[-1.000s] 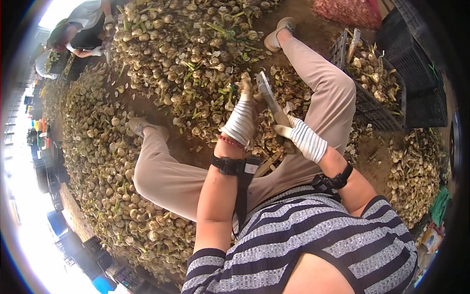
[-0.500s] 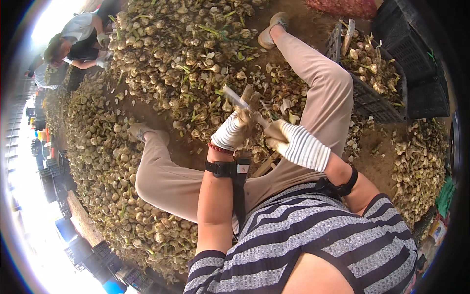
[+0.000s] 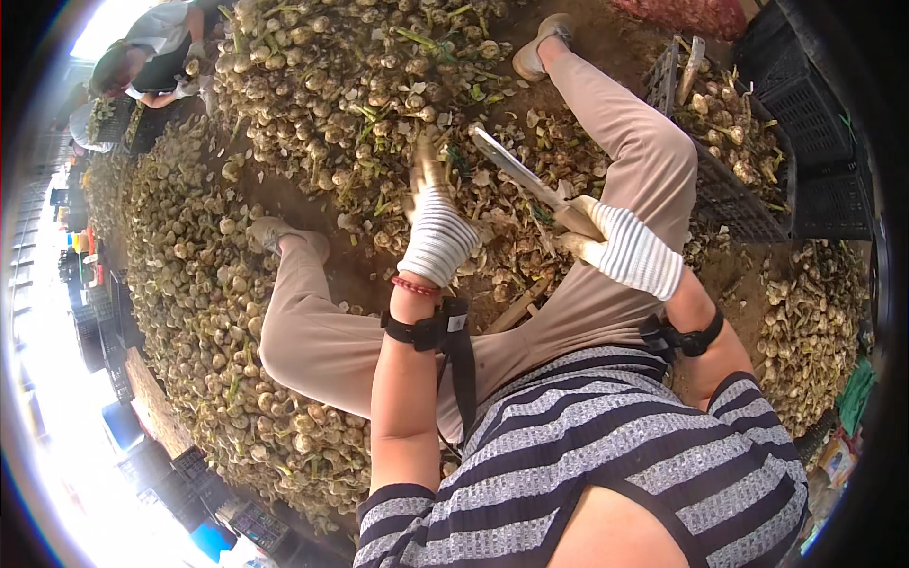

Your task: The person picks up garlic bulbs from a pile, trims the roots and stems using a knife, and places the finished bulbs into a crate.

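Observation:
My right hand [image 3: 625, 248], in a white striped glove, is wrapped round the wooden handle of a knife [image 3: 516, 168]. Its long pale blade points up and left, over loose husks and leaves [image 3: 497, 227]. To the left, my left hand [image 3: 437, 227], gloved the same way, reaches toward the near edge of a large heap of garlic bulbs [image 3: 350, 104]. Motion smears its fingers, so I cannot make out whether they hold anything. The blade and the left hand are apart.
A black crate [image 3: 729, 189] of garlic stands beyond my right knee, with stacked black crates [image 3: 805, 104] behind it. More garlic [image 3: 246, 350] spreads at the left. Another person [image 3: 156, 47] works at the far left. A red net sack [image 3: 686, 13] lies at the back right.
My hands have moved apart: the left forward toward the heap, the right back to the right with the knife. The blade, blurred near the left hand before, now shows plainly.

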{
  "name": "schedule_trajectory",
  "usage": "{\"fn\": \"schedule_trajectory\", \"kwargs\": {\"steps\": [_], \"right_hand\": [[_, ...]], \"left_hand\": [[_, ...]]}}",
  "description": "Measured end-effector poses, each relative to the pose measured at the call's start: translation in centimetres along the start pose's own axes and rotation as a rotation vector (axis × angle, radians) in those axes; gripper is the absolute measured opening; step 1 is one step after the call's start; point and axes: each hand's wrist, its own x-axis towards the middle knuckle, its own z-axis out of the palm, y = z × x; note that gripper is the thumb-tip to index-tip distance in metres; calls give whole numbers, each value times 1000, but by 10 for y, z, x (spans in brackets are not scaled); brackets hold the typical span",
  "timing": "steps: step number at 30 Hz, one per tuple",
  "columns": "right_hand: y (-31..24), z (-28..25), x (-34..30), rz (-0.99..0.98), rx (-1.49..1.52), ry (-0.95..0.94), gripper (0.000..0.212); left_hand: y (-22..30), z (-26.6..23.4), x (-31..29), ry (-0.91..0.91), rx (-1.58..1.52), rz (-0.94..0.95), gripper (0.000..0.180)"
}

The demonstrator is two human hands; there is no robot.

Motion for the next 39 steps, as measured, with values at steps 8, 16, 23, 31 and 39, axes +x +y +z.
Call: {"fn": "schedule_trajectory", "kwargs": {"steps": [8,16,23,31,39], "right_hand": [[-44,30,3,262,370,-139,35],[-39,59,17,161,-115,-156,39],[3,65,46,180,-283,-175,42],[-9,37,36,254,-201,-116,51],[-17,43,37,325,126,4,43]], "left_hand": [[14,-2,-8,491,853,83,129],[-11,0,-5,620,887,240,126],[-6,0,-15,434,818,230,138],[4,-11,-17,467,738,182,135],[13,-13,-24,527,651,348,112]]}}
